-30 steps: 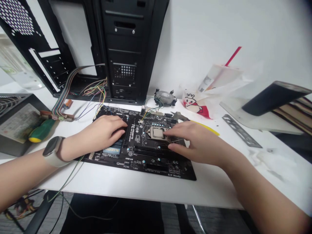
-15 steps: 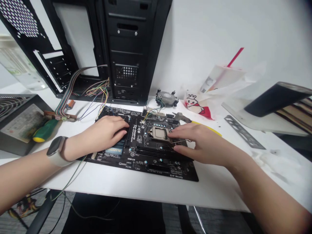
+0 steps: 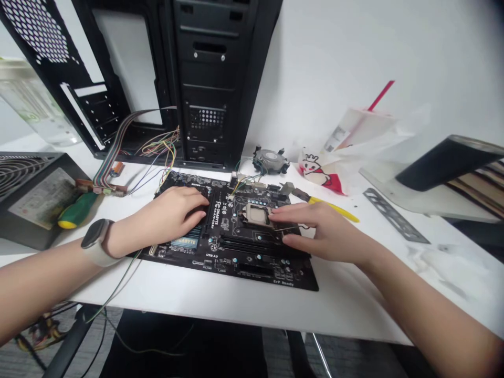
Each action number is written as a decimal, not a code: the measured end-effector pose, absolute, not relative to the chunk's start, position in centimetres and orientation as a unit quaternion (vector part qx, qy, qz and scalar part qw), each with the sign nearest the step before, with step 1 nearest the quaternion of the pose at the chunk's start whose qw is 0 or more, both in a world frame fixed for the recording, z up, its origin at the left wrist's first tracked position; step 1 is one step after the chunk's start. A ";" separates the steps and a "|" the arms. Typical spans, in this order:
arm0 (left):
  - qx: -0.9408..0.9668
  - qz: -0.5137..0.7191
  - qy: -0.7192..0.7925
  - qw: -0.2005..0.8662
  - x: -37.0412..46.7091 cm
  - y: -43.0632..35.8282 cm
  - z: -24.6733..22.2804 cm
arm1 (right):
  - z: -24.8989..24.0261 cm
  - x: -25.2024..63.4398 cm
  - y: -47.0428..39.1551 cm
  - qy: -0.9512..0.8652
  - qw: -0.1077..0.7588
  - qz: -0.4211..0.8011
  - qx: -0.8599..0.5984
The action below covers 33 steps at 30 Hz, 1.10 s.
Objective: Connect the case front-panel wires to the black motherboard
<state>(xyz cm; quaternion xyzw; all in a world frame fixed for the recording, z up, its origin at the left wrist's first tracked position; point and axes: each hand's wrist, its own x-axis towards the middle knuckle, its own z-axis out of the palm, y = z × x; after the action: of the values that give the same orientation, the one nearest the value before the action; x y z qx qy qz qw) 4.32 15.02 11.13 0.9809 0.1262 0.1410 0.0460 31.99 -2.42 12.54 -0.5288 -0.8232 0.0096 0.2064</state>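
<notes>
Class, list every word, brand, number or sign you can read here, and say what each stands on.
"GIGABYTE": motherboard, printed sideways
"USB 3.0": motherboard, near edge
"ErP Ready": motherboard, near right corner
"GIGABYTE": blue heatsink
Too small or blurred: power supply label, cup label, the board's finer print
</notes>
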 end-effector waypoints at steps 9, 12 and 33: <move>0.980 0.128 0.146 0.050 4.3 14.7 11.2 | 12.3 31.6 -2.0 -0.799 0.224 0.041 -0.557; 0.980 0.128 0.146 0.049 4.3 14.7 11.1 | 12.3 31.2 -1.9 -0.799 0.216 0.047 -0.560; 0.980 0.123 0.153 0.034 4.4 14.5 11.1 | 12.6 29.7 -1.1 -0.785 0.243 0.055 -0.567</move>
<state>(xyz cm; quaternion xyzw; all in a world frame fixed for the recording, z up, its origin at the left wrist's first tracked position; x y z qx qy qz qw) 4.39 14.54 11.14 0.9800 0.1525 0.1229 0.0341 29.73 -1.07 12.58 -0.5669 -0.7851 0.0549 0.2433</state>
